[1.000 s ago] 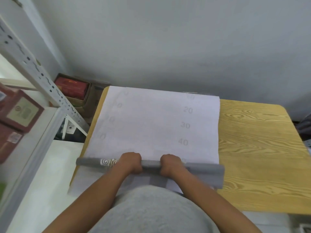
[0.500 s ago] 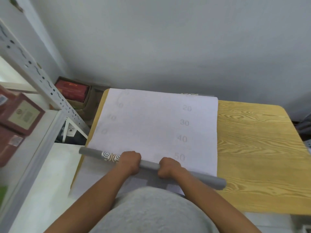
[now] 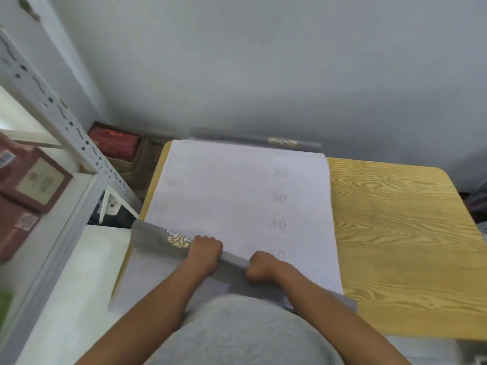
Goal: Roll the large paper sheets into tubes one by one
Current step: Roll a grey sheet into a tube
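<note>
A large white paper sheet [image 3: 237, 196] with faint numbers printed on it lies on the wooden table [image 3: 395, 233]. Its near end is wound into a grey tube [image 3: 158, 239] with a gold and white ornament. The tube lies slanted, its left end farther from me. My left hand [image 3: 205, 252] grips the tube next to the ornament. My right hand [image 3: 263, 267] grips it a little to the right. A second grey rolled tube [image 3: 250, 138] lies at the table's far edge against the wall.
A white perforated metal shelf frame [image 3: 66, 122] stands at the left, with brown boxes [image 3: 31, 185] on it. Red boxes [image 3: 116, 140] sit in a carton on the floor beyond the table's left corner. A grey wall rises right behind the table.
The tube has turned from level to slanted, its left end moving away from me and its right end toward me. Both hands kept their grip and rolled it slightly forward.
</note>
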